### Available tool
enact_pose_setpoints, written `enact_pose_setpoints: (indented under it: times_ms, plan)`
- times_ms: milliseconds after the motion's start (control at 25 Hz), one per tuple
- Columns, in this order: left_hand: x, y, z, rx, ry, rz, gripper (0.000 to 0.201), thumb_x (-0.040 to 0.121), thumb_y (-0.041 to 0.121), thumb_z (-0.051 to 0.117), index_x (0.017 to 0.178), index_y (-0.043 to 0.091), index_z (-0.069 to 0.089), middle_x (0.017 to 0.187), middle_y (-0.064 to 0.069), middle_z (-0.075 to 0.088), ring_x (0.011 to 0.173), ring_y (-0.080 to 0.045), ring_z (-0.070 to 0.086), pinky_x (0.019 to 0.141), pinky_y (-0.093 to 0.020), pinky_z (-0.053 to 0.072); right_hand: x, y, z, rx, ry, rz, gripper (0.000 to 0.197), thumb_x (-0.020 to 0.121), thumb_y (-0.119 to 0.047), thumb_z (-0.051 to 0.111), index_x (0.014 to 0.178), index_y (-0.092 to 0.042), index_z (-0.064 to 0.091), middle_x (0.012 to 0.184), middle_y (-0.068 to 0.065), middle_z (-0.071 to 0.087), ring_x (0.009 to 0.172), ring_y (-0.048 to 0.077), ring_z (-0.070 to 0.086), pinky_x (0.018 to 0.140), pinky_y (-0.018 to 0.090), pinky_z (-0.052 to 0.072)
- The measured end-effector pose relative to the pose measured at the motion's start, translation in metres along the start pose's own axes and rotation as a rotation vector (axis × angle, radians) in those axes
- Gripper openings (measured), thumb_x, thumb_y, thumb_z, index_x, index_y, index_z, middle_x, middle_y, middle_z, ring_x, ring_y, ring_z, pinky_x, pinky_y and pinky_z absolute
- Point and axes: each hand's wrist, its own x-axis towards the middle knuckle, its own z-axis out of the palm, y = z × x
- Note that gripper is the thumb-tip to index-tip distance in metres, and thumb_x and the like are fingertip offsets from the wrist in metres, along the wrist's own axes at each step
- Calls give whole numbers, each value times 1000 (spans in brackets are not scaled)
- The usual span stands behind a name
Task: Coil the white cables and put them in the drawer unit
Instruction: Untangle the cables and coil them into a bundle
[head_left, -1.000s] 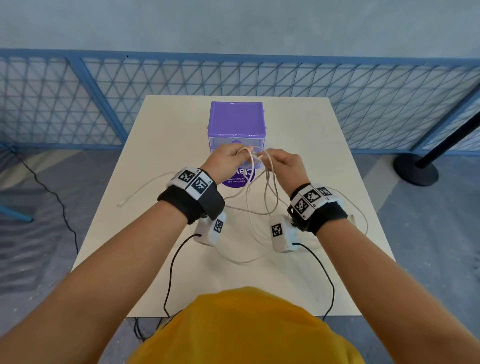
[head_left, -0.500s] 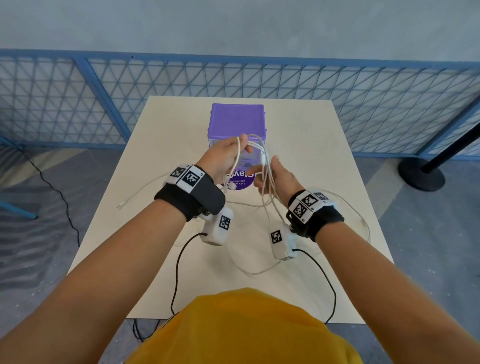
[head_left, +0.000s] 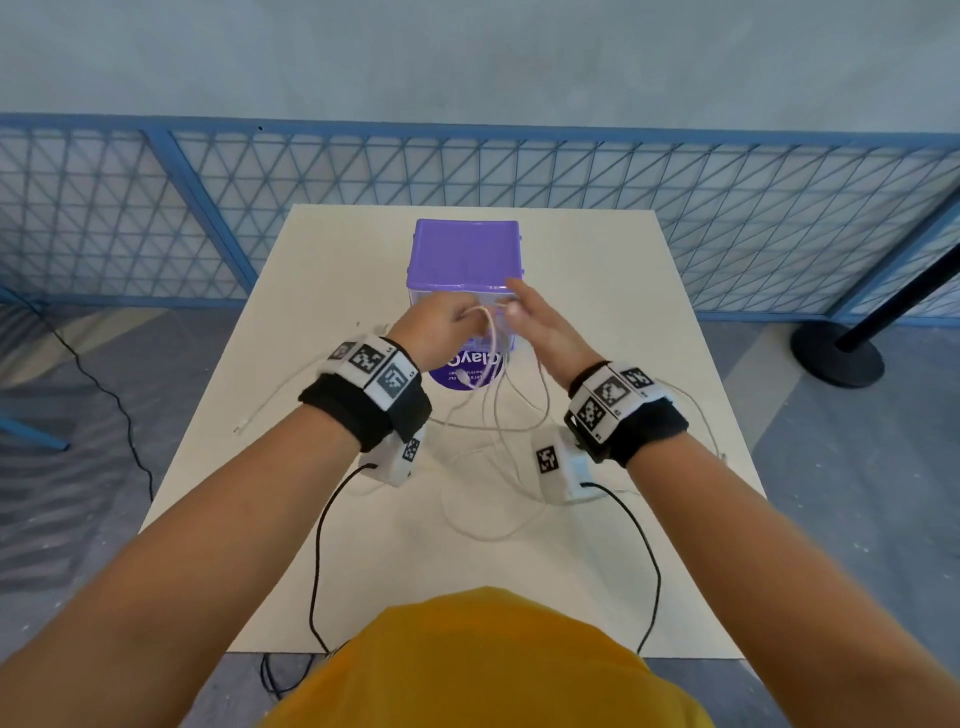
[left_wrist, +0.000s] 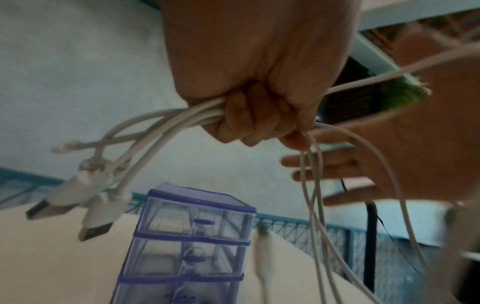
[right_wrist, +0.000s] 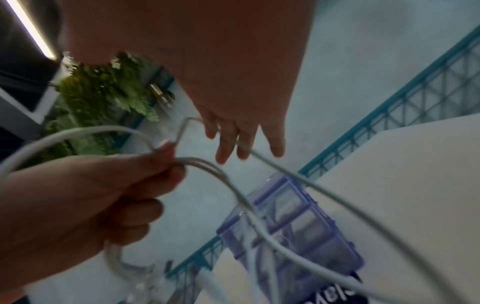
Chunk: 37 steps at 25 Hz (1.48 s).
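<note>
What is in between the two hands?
White cable strands cross the gap, running from the left hand, which grips the bundle, to the right hand's straight fingers. The right wrist view shows it best.

Both forearms reach forward, wrists raised above the table. The left hand (left_wrist: 259, 86) is a closed fist, fingers (left_wrist: 249, 119) curled tight around a bundle of white cables (left_wrist: 166, 123). The right hand (head_left: 545, 332) is beside it, fingers (right_wrist: 228, 144) extended and slightly spread, one strand running across them.
</note>
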Motion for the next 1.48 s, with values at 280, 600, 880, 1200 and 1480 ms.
enact_pose_setpoints:
  times_ms: [280,600,880,1200,1480]
  plan:
    - [7,1,-15,-236,210,-209,35,93,26,45,58,22,51,68,-1,51,50,-6,42,49,-15,34,1,40,-8,-120,55,190,29,88,-5,46,62,-14,54,32,-11,45,27,2,41,59,29,44]
    - [2,-49,-57,-497,557,-606,37,90,38,42,57,21,45,42,3,35,29,-11,29,32,-15,18,-25,86,-54,-357,216,274,26,91,-15,44,66,-14,51,57,2,48,53,13,45,52,13,37]
    - [-3,-48,-39,-638,503,-691,28,87,31,43,62,19,45,56,-1,31,40,-14,23,37,-13,16,-9,80,-27,-552,211,284,35,82,-23,61,111,-9,49,110,15,55,107,30,51,91,35,39]
    - [-9,-44,-31,-705,397,-621,20,87,24,48,67,19,44,59,3,29,24,-4,21,34,-9,15,-27,125,-21,-442,90,471,43,75,-20,70,114,-9,53,127,13,55,121,28,48,99,32,36]
    - [-15,-36,-17,-794,314,-550,32,94,34,34,68,19,46,34,11,28,30,-4,19,37,-16,15,-23,127,8,-230,27,500,45,76,-11,68,116,-8,48,95,5,65,89,17,61,87,27,43]
